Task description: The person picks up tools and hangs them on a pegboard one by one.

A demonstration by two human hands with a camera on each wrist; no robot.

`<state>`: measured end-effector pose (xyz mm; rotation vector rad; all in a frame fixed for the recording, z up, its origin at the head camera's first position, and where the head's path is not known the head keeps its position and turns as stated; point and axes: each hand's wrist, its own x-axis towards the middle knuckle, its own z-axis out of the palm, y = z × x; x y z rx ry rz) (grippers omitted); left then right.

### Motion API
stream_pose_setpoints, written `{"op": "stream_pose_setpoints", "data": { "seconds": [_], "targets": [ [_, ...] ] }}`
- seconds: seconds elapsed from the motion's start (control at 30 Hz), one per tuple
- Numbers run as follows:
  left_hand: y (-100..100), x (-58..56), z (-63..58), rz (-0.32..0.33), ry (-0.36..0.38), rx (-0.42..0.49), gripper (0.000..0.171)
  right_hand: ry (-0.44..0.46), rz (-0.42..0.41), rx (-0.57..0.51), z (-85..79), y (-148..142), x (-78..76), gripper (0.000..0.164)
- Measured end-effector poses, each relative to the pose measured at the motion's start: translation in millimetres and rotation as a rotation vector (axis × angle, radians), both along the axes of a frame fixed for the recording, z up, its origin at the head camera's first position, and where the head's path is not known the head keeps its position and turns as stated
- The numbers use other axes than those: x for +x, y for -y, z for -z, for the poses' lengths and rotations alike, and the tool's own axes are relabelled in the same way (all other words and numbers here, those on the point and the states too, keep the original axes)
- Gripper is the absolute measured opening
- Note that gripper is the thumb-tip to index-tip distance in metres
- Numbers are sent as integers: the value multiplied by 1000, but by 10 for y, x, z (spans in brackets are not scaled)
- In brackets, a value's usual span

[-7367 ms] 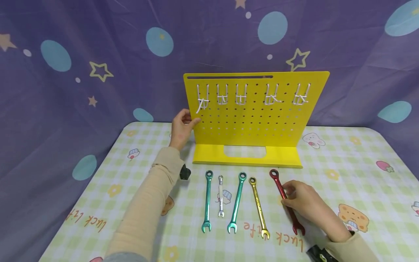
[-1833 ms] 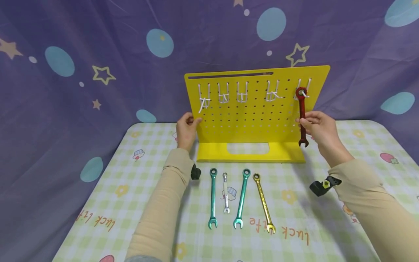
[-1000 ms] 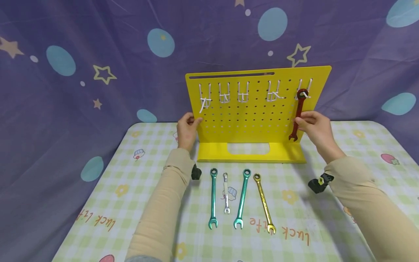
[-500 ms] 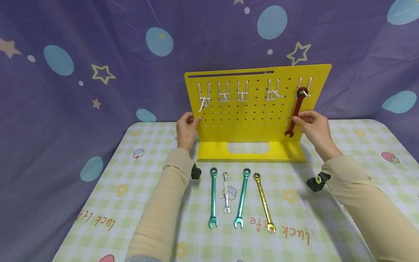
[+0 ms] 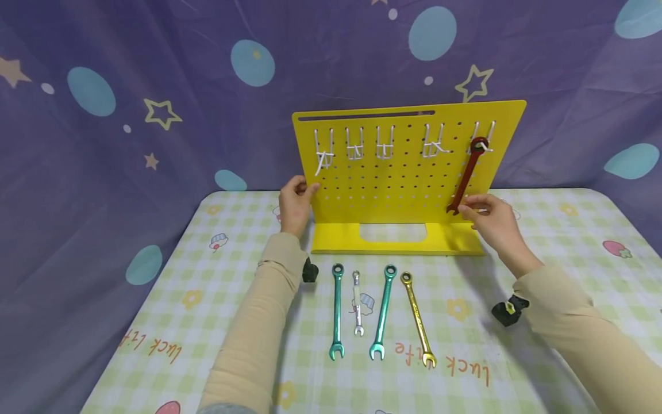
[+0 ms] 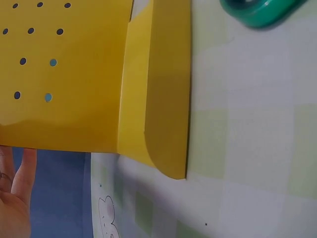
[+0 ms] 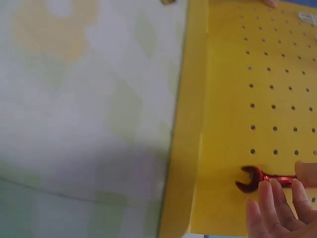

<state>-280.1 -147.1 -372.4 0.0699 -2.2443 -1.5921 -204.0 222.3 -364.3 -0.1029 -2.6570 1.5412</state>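
Observation:
My left hand (image 5: 295, 208) grips the left edge of the yellow pegboard (image 5: 393, 195), thumb in front. In the left wrist view, the fingers (image 6: 22, 181) reach behind the board's edge. A red combination wrench (image 5: 467, 175) hangs by its ring end from the rightmost white hook (image 5: 491, 131), tilted, its forked end low and to the left. My right hand (image 5: 493, 224) is beside that lower end, its fingers loosely bent and the whole shaft showing. In the right wrist view, the fingers (image 7: 267, 198) and thumb lie on either side of the wrench (image 7: 252, 178).
On the checked tablecloth (image 5: 207, 345) before the board lie two green wrenches (image 5: 337, 310) (image 5: 383, 313), a small silver wrench (image 5: 357, 305) and a gold wrench (image 5: 418, 319). Several white hooks (image 5: 384, 150) without tools project from the board. A purple curtain (image 5: 181, 46) hangs behind.
The red wrench has gone from the table onto the rightmost hook, and its lower end has swung left. My right hand has let go and moved slightly down. The left hand keeps its grip.

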Motion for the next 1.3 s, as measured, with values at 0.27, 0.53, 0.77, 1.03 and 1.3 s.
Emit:
{"op": "stream_pose_setpoints", "data": {
  "seconds": [0.27, 0.53, 0.77, 1.03, 1.3],
  "targets": [
    [2, -5, -4, 0, -1, 2, 22, 40, -113, 3, 86, 107, 205, 43],
    [5, -5, -2, -8, 10, 7, 22, 56, -194, -16, 152, 236, 389, 40],
    [6, 4, -1, -10, 11, 12, 22, 61, -247, 12, 190, 337, 522, 34],
    [4, 6, -14, -14, 11, 17, 22, 72, -314, 38, 264, 454, 651, 26],
    [-6, 10, -5, -7, 1, 22, 22, 116, -344, 93, 314, 570, 792, 21]
  ]
}}
